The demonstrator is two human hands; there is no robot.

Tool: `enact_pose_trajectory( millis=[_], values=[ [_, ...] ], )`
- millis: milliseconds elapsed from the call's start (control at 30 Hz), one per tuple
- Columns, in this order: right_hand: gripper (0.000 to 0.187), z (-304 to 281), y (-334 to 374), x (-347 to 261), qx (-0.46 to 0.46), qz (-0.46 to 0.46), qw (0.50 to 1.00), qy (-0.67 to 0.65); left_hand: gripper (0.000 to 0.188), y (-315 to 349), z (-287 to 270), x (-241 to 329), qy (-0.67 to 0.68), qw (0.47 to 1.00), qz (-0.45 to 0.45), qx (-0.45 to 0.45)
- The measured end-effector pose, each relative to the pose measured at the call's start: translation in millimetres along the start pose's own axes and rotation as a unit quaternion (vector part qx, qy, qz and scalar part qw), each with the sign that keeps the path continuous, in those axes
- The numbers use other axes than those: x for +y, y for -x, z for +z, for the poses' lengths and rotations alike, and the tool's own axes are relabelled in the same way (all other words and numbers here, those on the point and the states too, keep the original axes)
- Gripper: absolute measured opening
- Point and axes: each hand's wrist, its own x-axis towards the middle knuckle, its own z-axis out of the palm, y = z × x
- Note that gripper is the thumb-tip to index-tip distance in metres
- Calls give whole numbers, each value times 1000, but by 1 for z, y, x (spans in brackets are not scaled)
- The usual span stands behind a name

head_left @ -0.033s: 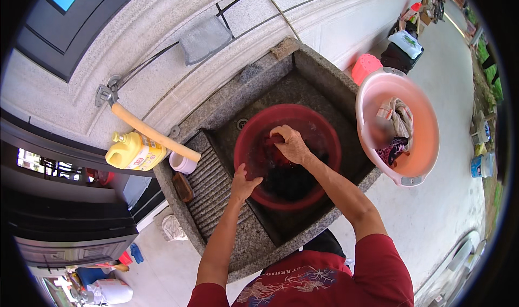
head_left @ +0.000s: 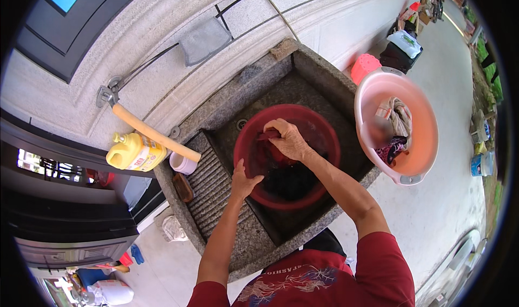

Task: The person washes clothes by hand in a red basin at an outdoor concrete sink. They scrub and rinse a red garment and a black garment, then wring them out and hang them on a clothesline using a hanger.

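Red cloth sits bunched at the far side of the red wash basin, which stands down inside the grey stone sink. From the head view, the right hand is curled over that cloth and pinches it tight. The left hand has its fingers bent over the near rim of the basin and holds it in place. Dark wet clothes lie in the middle of the basin.

To do this rubbing well, I think the left hand should keep the basin from sliding, and the right hand should press the cloth low, so water stays inside.

A pink tub with more clothes rests on the sink's right edge. A yellow bottle stands on the left, near the ribbed washboard and a tan hose.
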Motion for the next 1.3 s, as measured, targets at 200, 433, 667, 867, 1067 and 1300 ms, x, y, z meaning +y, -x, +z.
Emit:
enact_pose_trajectory(
  millis=[200, 433, 667, 867, 1067, 1300],
  values=[
    [25, -65, -37, -162, -76, -168, 973, -142, 94, -44, 6, 58, -70, 971, 229, 24],
    [21, -123, -16, -155, 36, -123, 892, -433, 43, -68, 21, 84, 257, 914, 311, 52],
    [73, -101, 12, -66, 81, -10, 963, 256, 20, -41, -7, 127, 348, 907, 228, 71],
    [106, -16, 50, 25, -214, 54, 962, 161, 31, -22, 61, 66, 70, 985, 149, 48],
    [97, 38, 95, 63, -278, 144, 945, 97, 48, 3, 63, 21, -133, 986, 96, -38],
    [44, 0, 17, 1, -241, -129, 942, 193, 71, 6, -41, 36, 305, 922, -208, -118]
  ],
)
